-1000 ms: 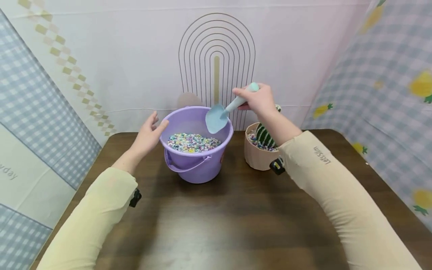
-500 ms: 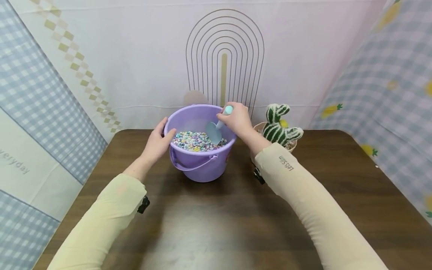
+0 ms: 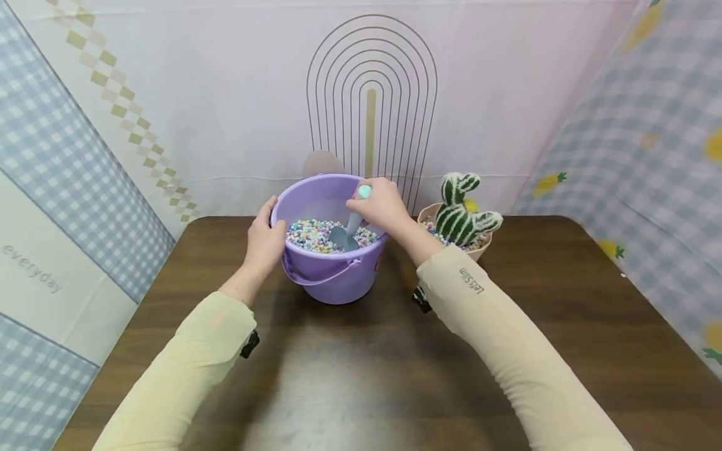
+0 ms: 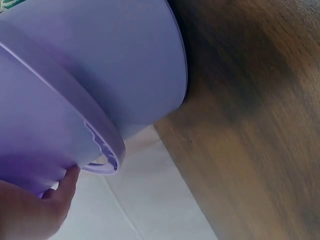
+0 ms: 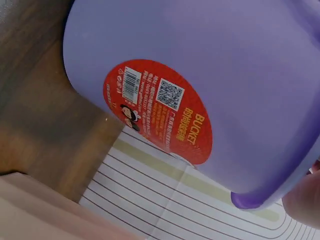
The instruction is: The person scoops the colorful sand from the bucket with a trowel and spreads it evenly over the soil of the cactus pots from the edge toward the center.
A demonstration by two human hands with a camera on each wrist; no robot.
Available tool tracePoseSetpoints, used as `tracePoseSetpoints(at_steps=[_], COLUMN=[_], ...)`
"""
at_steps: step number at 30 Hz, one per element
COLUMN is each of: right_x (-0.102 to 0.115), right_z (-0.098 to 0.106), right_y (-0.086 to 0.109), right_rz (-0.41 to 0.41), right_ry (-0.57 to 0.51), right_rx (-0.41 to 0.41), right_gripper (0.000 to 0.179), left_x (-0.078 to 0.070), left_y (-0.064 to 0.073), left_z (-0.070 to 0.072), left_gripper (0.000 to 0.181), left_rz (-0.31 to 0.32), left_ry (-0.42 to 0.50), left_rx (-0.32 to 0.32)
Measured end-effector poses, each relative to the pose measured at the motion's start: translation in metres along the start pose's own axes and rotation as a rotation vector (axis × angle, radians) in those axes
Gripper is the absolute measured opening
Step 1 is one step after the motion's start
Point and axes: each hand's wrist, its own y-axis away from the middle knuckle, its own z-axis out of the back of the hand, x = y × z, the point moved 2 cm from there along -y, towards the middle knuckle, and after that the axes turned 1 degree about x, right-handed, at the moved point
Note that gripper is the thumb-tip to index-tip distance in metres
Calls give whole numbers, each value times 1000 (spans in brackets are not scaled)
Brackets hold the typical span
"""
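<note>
The left hand lay spread against the bucket, where plenty of beads remained. The right hand gripped the shovel, blade among them; scooping seemed underway, the amount left unclear. Rightmost, the pot already held beads around the cactus.

A dark wood-grained table (shiny in front) carries a purple bucket and, nearby, a peach pot.

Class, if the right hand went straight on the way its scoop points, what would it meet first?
Probably the multicoloured pebbles in the purple bucket, scoop first; its exact depth is unclear.
</note>
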Motion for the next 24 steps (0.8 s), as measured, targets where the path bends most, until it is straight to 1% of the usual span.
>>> tracePoseSetpoints(at_steps=[4, 7, 9, 11, 15, 18, 20, 24], right_x=[-5, -8, -7, -6, -2, 0, 1, 0], right_z=[3, 4, 4, 3, 1, -2, -4, -9], right_y=[1, 1, 1, 1, -1, -5, -7, -11], right_rz=[-135, -198, -215, -242, -330, -385, -404, -422], right_ry=[-201, -311, -352, -396, -480, -519, -544, -628], right_rx=[24, 23, 23, 15, -26, -54, -76, -145], right_gripper=[14, 22, 23, 20, 13, 16, 18, 21], left_x=[0, 0, 1, 1, 2, 2, 2, 2], left_y=[0, 0, 0, 0, -1, -1, -1, -1], left_z=[-1, -1, -2, -1, -1, -1, -1, -1], left_gripper=[59, 59, 59, 59, 58, 58, 58, 58], left_rz=[4, 5, 4, 7, 11, 9, 9, 14], left_ry=[12, 14, 14, 8, -4, -6, -5, -3], left_rx=[-10, -14, -16, -19, -20, -16, -15, -13])
